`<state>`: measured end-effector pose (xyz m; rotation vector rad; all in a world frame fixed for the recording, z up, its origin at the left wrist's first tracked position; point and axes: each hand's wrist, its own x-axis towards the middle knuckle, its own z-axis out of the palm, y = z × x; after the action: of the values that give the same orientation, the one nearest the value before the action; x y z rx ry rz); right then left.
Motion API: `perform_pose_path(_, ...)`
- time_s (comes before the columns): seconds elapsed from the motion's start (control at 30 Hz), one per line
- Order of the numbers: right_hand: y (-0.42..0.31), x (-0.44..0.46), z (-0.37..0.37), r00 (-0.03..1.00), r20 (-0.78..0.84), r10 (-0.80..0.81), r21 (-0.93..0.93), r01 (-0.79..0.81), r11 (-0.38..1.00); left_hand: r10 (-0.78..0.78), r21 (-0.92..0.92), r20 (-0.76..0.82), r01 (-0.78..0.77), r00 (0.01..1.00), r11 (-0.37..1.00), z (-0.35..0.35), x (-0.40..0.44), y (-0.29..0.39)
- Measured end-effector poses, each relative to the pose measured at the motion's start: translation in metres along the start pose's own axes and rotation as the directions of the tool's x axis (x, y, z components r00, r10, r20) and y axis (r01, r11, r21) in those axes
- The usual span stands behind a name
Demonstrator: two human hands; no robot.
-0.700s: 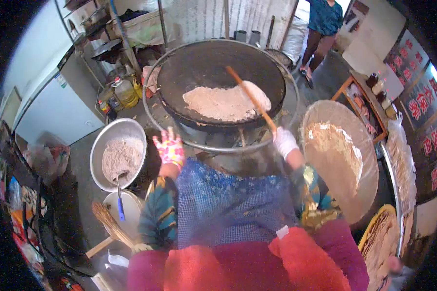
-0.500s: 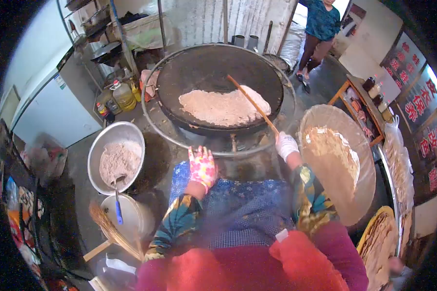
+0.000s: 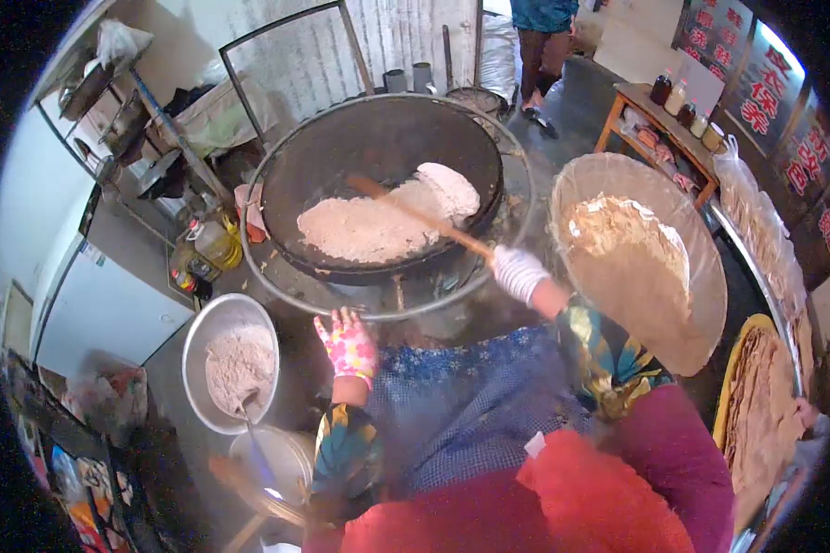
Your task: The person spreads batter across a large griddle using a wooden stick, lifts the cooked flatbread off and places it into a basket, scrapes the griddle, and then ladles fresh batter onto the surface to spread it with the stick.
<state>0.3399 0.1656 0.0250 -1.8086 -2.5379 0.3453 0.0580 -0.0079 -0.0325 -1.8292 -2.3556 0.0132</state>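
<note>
My right hand (image 3: 520, 276), in a white glove, is closed round the end of a long wooden stick (image 3: 424, 217). The stick lies slantwise over a pale pinkish batter (image 3: 369, 227) spread on the front part of a large round dark griddle (image 3: 341, 138). My left hand (image 3: 349, 348), in a pink and yellow patterned glove, is held with fingers spread near the metal ring (image 3: 277, 288) round the griddle and holds nothing. Left of it stands a metal bowl (image 3: 191, 355) of similar batter, with a ladle (image 3: 256, 441) resting in it.
A cloth-covered round tray (image 3: 641, 323) with a pale crumbly layer is at the right. Beyond it are a small shelf with bottles (image 3: 685, 115) and stacked flatbreads (image 3: 761, 415). Another person (image 3: 540, 51) stands at the back. Oil bottles (image 3: 214, 244) are at the left.
The view has turned to the right. The stick's far end has swung left over the batter with my right hand. My left hand has shifted left, its fingers still spread.
</note>
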Motion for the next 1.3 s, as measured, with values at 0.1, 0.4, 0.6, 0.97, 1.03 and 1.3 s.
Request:
perform_pose_path(0.1, 0.030, 0.009, 0.015, 1.000, -0.015, 0.026, 0.010, -0.026, 1.000, -0.017, 0.023, -0.091, 0.020, 0.996, 1.000, 0.011, 0.004, -0.009)
perform_pose_path(0.4, 0.047, 0.005, 0.035, 0.992, -0.100, -0.077, -0.025, 0.075, 0.997, -0.159, 0.055, 0.100, 0.154, 0.982, 0.987, 0.004, 0.016, -0.034)
perform_pose_path(0.6, 0.039, 0.007, 0.008, 0.967, -0.241, -0.087, 0.013, 0.093, 0.996, -0.127, 0.086, 0.144, 0.115, 0.981, 0.990, -0.009, 0.022, -0.043)
perform_pose_path(0.97, 0.034, -0.006, 0.017, 0.994, -0.097, -0.055, -0.067, 0.048, 0.997, 0.036, 0.004, 0.038, -0.036, 0.999, 0.999, -0.003, -0.013, 0.049)
perform_pose_path(1.03, 0.054, 0.007, 0.012, 0.984, -0.178, 0.013, -0.002, -0.013, 1.000, 0.034, 0.064, 0.023, -0.035, 0.999, 0.997, -0.003, -0.006, 0.038)
perform_pose_path(1.3, 0.050, 0.024, 0.016, 0.996, -0.092, -0.022, -0.044, 0.018, 0.999, -0.163, 0.159, 0.040, 0.155, 0.986, 0.975, 0.022, 0.005, 0.010)
